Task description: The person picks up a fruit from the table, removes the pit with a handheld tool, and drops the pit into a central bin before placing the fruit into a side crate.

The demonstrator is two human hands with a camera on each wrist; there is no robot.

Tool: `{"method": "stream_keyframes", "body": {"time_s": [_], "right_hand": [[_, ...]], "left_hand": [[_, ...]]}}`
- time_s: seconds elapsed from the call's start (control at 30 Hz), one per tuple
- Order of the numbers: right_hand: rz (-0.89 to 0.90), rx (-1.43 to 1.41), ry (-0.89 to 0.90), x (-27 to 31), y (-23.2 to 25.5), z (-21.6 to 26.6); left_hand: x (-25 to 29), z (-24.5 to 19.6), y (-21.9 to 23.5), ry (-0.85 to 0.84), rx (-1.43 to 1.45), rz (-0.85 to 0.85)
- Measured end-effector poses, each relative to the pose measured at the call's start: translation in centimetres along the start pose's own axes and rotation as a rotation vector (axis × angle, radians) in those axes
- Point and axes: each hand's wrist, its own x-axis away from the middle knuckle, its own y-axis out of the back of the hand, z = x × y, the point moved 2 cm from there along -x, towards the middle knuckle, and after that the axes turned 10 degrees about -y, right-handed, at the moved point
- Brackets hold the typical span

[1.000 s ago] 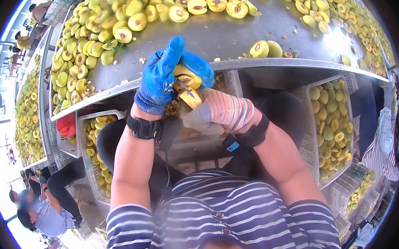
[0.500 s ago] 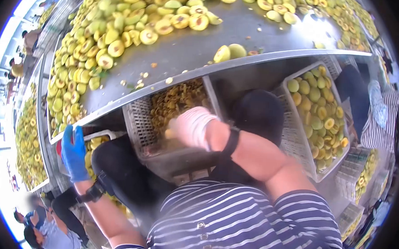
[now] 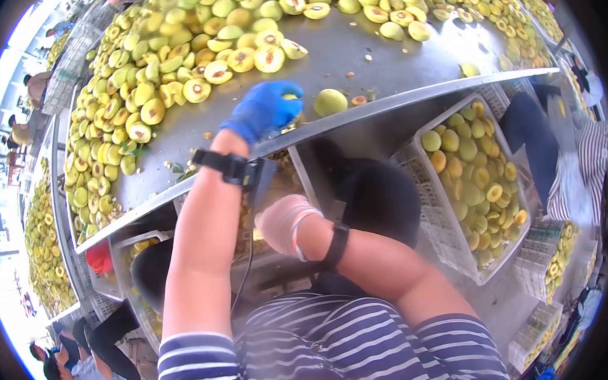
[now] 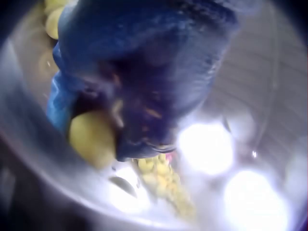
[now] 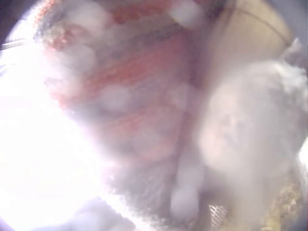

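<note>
In the head view, my blue-gloved left hand (image 3: 263,109) is over the metal table (image 3: 310,80) near its front edge. Its curled fingers hold a yellow-green stone fruit half (image 3: 292,98), mostly covered by the glove. Just right of it a rounded yellow-green fruit (image 3: 330,103) lies on the table. The left wrist view has the blue glove (image 4: 144,72) close beside a yellow fruit (image 4: 94,139). Lower down, my right hand (image 3: 285,223), in a striped glove, is curled above a crate. A small yellow tool end (image 3: 257,234) shows below its fingers; the rest is hidden.
Halved fruit (image 3: 208,54) is heaped along the back and left of the table. A white crate (image 3: 415,165) of fruit stands at the right. Below the table edge, another crate (image 3: 303,173) is partly behind my hands. Other people sit at the far left.
My left hand swung out left over a crate, then came back to the table and took the fruit half beside the rounded fruit. My right hand dropped from the left hand toward my lap.
</note>
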Motion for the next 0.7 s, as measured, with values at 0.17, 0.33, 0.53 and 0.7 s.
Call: {"method": "stream_keyframes", "body": {"time_s": [0.17, 0.33, 0.53, 0.7], "right_hand": [[-0.235, -0.253, -0.153, -0.2, 1.2, -0.8], [-0.846, -0.754, -0.071, -0.6, 3.9, 1.4], [-0.826, -0.955, -0.056, -3.6, 3.8, 2.5], [-0.071, -1.942, 0.189, -3.5, 5.8, 3.0]], "left_hand": [[13.1, 0.9, 7.3, 0.089, 0.690, -0.556], [19.4, 1.2, 5.5, 0.095, 0.395, -0.708], [21.9, -2.0, 3.6, -0.144, 0.261, -0.627], [23.5, -0.4, 6.3, -0.076, 0.768, -0.986]]}}
